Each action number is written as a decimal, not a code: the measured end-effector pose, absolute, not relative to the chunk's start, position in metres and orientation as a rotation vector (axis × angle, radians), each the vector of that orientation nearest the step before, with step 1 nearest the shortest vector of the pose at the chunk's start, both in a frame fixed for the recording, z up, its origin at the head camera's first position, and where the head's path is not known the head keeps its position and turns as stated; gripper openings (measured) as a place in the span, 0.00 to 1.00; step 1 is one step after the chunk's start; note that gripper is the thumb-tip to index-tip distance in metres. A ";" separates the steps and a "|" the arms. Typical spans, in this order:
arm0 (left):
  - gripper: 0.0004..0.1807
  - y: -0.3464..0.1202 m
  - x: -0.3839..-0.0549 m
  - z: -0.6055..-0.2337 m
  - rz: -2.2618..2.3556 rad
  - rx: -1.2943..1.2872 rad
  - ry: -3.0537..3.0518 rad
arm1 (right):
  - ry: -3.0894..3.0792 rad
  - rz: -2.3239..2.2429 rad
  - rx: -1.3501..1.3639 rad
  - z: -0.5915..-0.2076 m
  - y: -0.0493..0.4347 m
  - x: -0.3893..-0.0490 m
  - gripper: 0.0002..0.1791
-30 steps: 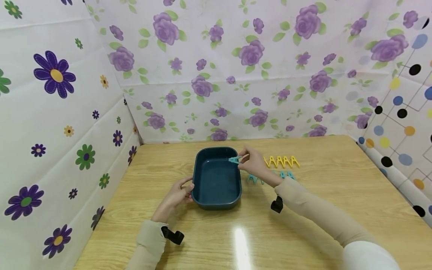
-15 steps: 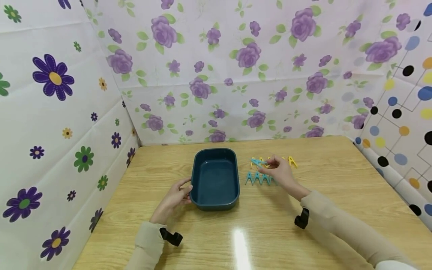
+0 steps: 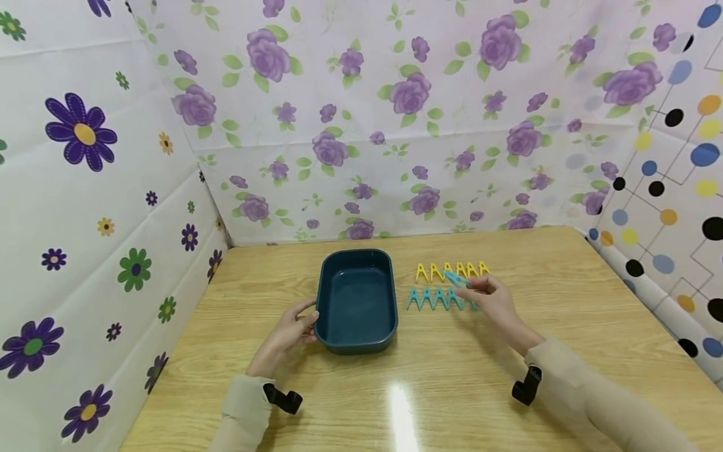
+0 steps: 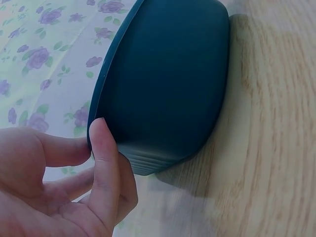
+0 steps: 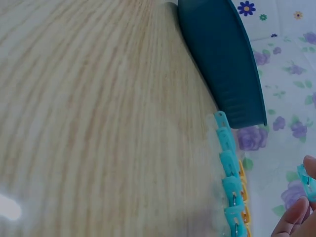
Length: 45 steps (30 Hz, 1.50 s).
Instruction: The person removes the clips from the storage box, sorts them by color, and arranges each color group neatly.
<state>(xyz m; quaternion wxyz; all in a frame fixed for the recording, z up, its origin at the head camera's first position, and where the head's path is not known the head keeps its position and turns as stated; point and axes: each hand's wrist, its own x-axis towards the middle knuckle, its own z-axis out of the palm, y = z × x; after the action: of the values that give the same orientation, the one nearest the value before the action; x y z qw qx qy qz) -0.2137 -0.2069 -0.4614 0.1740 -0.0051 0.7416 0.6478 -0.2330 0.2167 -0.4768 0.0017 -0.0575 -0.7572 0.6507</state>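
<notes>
My left hand [image 3: 290, 329] pinches the left rim of a dark teal rectangular tub [image 3: 356, 345], thumb on one side and fingers on the other. The left wrist view shows the tub's outer wall [image 4: 173, 79] close up. My right hand [image 3: 497, 307] holds a turquoise clothespin [image 3: 455, 278] between thumb and fingers, above the table. Beneath and beside it stands a row of turquoise clothespins [image 3: 427, 297], its right end partly hidden by the hand. Behind is a row of several yellow clothespins [image 3: 434, 272]. At the right wrist view's edge, the held clothespin [image 5: 307, 182] shows.
The wooden table [image 3: 452, 376] carries the tub and both rows, which stand to the right of the tub. A flowered cloth [image 3: 373, 125] hangs behind the table. Patterned cloths also bound the left and right sides.
My right hand has moved rightward from the tub's right rim, still holding the turquoise clothespin, to above the right part of the rows. My left hand stays on the tub.
</notes>
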 end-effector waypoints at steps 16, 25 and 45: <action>0.28 -0.209 -0.216 -0.464 1.824 -0.010 2.098 | -2.368 2.040 -0.233 -0.489 0.227 -0.223 0.20; 0.28 -0.210 -0.214 -0.465 1.827 -0.026 2.084 | -2.448 1.950 -0.284 -0.492 0.232 -0.217 0.27; 0.29 -0.211 -0.212 -0.461 1.863 -0.026 2.059 | -2.374 2.006 -0.356 -0.497 0.241 -0.215 0.28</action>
<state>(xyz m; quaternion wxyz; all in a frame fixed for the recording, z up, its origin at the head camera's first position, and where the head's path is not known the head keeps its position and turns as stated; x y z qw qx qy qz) -0.2120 -0.2113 -0.4611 0.1813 -0.0091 0.7291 0.6599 -0.2145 0.2410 -0.4967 0.0065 -0.1138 -0.7588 0.6413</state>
